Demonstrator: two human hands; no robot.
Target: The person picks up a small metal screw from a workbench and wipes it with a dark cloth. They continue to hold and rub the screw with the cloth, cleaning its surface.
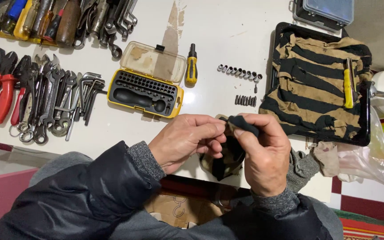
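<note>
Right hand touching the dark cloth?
Touching. The head view shows the right hand with its fingers pinched on the dark cloth, no gap; the left hand meets it too.

Person's own body, head view. Left hand (187, 140) and right hand (263, 153): both bare, no gloves, no rings or watch seen. Each arm wears a dark, near-black padded jacket sleeve (90, 195) with a slight sheen and soft creases. A grey ribbed knit cuff (145, 160) shows from under the jacket at the left wrist; a matching grey cuff (270, 202) at the right wrist. Grey fabric covers the lap below the sleeves.
</note>
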